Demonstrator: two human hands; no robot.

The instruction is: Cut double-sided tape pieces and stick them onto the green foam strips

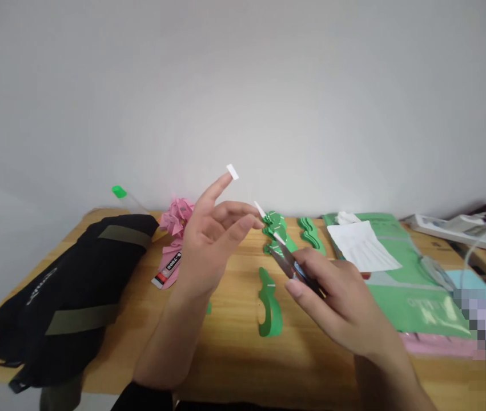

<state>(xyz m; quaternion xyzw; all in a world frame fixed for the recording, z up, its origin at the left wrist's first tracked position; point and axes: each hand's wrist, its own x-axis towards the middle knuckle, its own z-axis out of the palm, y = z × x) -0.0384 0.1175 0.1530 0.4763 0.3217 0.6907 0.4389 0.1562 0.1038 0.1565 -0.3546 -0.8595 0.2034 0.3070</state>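
My left hand [215, 234] is raised over the table, thumb and a finger pinching a narrow white strip [260, 210]. On its outstretched index fingertip sits a small white piece [232, 172]. Lower and to the right, my right hand [341, 297] grips a pair of scissors [288, 260] with the blades parted and pointing up-left. A bit of white shows at one blade's tip. Below the blades lies a curled green strip [272, 314] with a wavy edge. Behind the scissors is a cluster of similar green pieces [274, 220] bearing small white marks.
Another green stack [311, 234] lies farther right. A white paper sheet [365, 245] rests on a green package [418, 302], near a power strip [461, 231]. Left are pink folded paper [178, 217], a glue tube box [168, 271] and a black bag [84, 291]. A wall stands behind.
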